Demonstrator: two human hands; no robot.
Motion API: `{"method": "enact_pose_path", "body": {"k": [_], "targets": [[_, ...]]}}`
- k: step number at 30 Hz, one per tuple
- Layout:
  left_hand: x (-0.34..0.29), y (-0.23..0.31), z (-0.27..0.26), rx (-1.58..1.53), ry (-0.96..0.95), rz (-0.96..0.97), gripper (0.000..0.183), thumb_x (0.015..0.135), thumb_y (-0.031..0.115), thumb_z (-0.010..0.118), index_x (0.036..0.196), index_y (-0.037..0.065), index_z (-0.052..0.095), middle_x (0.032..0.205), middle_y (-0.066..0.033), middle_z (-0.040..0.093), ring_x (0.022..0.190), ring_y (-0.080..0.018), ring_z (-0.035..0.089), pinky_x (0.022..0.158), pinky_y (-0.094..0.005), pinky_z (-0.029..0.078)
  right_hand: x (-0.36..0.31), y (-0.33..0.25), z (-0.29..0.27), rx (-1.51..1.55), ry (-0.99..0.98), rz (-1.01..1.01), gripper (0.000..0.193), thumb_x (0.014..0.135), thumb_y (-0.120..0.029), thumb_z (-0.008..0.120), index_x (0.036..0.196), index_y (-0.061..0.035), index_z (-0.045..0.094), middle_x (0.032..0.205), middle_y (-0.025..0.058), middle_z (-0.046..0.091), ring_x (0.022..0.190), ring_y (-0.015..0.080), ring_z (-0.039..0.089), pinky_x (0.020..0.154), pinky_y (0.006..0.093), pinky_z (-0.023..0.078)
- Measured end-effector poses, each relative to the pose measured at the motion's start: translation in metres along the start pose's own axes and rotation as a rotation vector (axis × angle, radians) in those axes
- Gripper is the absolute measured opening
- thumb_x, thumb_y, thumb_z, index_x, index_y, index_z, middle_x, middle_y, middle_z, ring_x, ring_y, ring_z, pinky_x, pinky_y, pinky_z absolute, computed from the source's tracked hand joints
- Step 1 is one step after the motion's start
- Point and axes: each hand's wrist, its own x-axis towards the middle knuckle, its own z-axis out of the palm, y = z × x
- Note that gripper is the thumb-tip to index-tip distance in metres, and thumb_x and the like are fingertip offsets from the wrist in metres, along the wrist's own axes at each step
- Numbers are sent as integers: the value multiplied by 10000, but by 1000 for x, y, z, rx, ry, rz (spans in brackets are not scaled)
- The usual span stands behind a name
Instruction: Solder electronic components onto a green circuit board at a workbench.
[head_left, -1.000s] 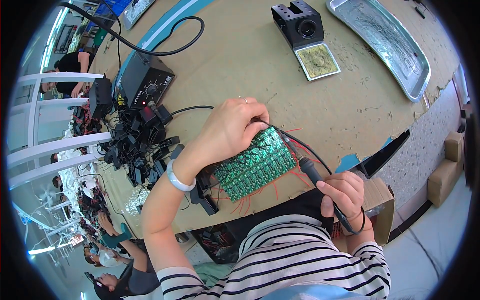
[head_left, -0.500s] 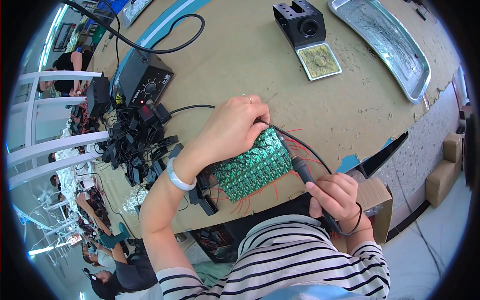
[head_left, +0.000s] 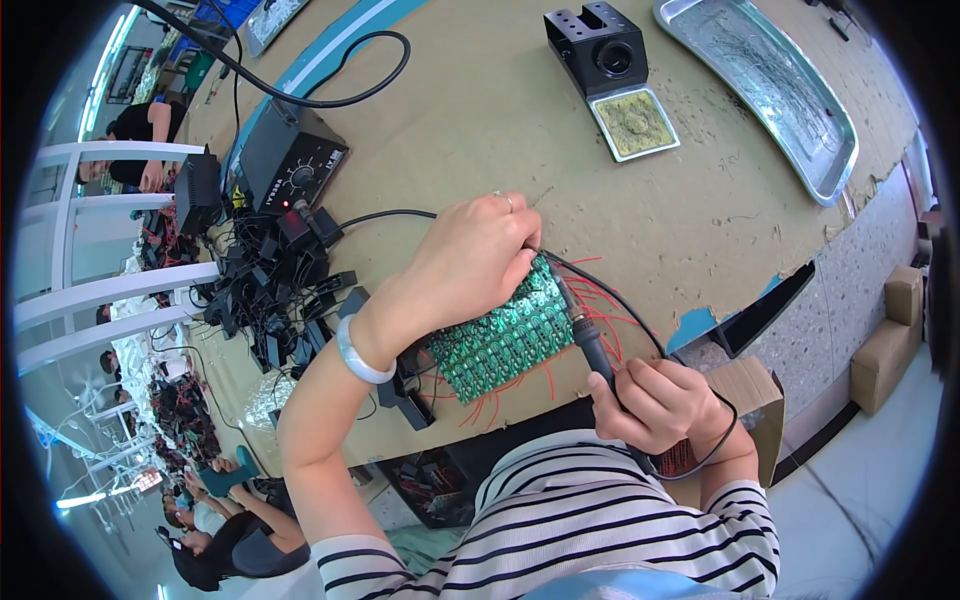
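Note:
A green circuit board panel, with rows of small repeated boards, lies tilted on the table. Red wires stick out from under its edges, and thin black wires lie across its upper left part. Over the board's far edge, my left hand has its fingers pinched together; what they hold is hidden. My right hand grips a soldering iron by its dark handle. The iron's tip is at the board's upper right edge, close to my left fingertips. Its black cord runs beneath my left hand.
A soldering station with a lit red lamp stands left, beside a heap of black parts with leads. An iron stand with a yellow sponge tray and a metal tray are at the far right. Other people work at left.
My right hand and the soldering iron have shifted a little left, with the handle now more upright. My left hand has barely moved. A person at lower left has changed posture.

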Motion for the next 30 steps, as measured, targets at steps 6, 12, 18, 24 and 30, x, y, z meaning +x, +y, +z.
{"method": "enact_pose_path", "body": {"k": [6, 12, 18, 24, 30], "targets": [[2, -1, 1, 18, 23, 25, 67, 810, 43, 687, 855, 0, 661, 850, -137, 656, 786, -310, 671, 720, -416, 528, -16, -7, -10, 122, 40, 91, 214, 926, -252, 663, 993, -51, 695, 750, 35, 621, 679, 189, 659, 540, 256, 511], [2, 1, 0, 25, 2, 6, 70, 811, 53, 685, 845, -3, 660, 843, -142, 654, 802, -320, 670, 736, -424, 528, -29, -7, -24, 176, 109, 244, 253, 949, -280, 640, 1002, -44, 713, 715, 23, 594, 646, 170, 648, 515, 247, 490], [2, 2, -1, 18, -5, -1, 64, 806, 59, 647, 824, -1, 660, 840, -155, 653, 818, -343, 664, 748, -445, 531, -24, -6, -16, 197, 145, 269, 249, 940, -265, 657, 1016, -35, 714, 727, 24, 599, 645, 171, 647, 505, 247, 481], [3, 3, -1, -37, -20, -69, 82, 795, 69, 618, 790, -1, 660, 829, -172, 657, 827, -366, 661, 753, -463, 537, -19, -1, -5, 248, 153, 276, 266, 885, -217, 690, 1057, -15, 708, 735, 33, 612, 646, 179, 635, 517, 267, 494], [6, 5, -3, -45, -54, -104, 102, 787, 82, 617, 778, -7, 666, 834, -184, 665, 819, -380, 665, 755, -475, 544, -13, 0, 6, 263, 175, 289, 245, 803, -111, 649, 1016, -10, 718, 704, 32, 601, 626, 177, 629, 501, 265, 476]]}}
